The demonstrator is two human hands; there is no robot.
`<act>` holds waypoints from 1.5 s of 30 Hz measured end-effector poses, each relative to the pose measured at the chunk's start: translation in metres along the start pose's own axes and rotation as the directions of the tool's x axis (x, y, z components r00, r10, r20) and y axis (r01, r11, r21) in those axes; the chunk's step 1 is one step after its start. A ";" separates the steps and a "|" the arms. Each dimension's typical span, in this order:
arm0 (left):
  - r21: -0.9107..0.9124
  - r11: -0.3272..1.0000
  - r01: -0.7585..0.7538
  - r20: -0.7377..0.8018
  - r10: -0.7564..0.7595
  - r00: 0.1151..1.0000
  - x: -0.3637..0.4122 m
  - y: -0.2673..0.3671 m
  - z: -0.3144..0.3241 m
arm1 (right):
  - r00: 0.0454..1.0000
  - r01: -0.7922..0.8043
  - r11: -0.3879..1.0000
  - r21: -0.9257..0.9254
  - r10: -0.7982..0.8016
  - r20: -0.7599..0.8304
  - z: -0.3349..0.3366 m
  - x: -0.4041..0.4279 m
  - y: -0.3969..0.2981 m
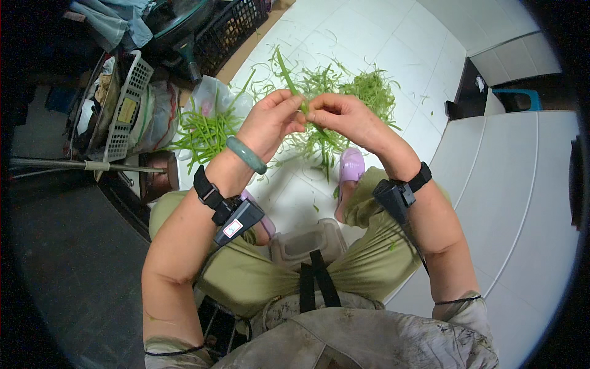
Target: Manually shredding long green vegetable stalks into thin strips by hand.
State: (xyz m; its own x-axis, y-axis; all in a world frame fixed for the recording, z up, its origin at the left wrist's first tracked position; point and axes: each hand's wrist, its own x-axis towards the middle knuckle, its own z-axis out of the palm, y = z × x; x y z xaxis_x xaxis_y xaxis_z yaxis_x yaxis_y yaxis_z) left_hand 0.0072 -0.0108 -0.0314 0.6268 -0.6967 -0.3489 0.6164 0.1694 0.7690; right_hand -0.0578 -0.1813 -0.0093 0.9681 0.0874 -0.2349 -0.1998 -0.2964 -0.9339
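Between both hands a long green vegetable stalk point(286, 74) is held at a slant above the floor, its upper end pointing away from me. My left hand point(272, 115), with a green bangle point(246, 155) at the wrist, grips the stalk between thumb and fingers. Close beside it, my right hand point(348, 120) pinches the stalk with thumb and forefinger; the exact contact is partly hidden by the fingers. To the left of my left hand lies a heap of green stems point(207, 133). Beyond my right hand is a pile of thin green shreds point(371, 94), with more scattered leaves and strips point(322, 80) under the hands.
Clear plastic bags point(209, 92) lie by the stems. A white perforated basket point(122, 113) and a black crate point(230, 32) stand at left. White cabinet fronts point(502, 184) line the right. Purple slippers point(351, 166) and a translucent plastic container point(308, 242) are near my legs.
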 end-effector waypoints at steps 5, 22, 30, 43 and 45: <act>-0.020 1.000 0.003 -0.027 -0.003 1.000 0.000 -0.002 -0.004 | 0.995 -0.024 0.998 -0.055 0.029 0.099 -0.001 -0.004 -0.003; 0.600 0.798 -0.058 -0.538 0.456 0.709 -0.019 0.061 -0.097 | 0.990 -0.131 0.699 -0.703 0.124 -0.061 -0.024 -0.018 0.044; 0.012 0.989 0.149 -0.683 -0.100 0.723 -0.044 0.053 -0.156 | 0.952 -0.281 0.578 -0.766 0.068 -0.298 -0.042 -0.014 0.073; 0.184 0.982 -0.041 -0.441 0.120 0.890 -0.047 0.050 -0.074 | 0.876 -0.255 0.520 -0.815 0.482 0.033 0.009 0.017 0.196; 0.208 0.978 -0.007 -0.367 0.085 0.926 -0.051 0.046 -0.064 | 0.882 -0.292 0.546 -0.785 0.471 0.000 0.016 0.025 0.217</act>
State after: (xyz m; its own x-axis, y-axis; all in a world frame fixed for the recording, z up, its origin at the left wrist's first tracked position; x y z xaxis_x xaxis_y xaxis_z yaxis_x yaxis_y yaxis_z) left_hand 0.0340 0.0773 -0.0127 0.8077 -0.3755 -0.4547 0.4995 0.0257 0.8660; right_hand -0.0794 -0.2284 -0.2222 0.7599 -0.0628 -0.6470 -0.2729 -0.9342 -0.2298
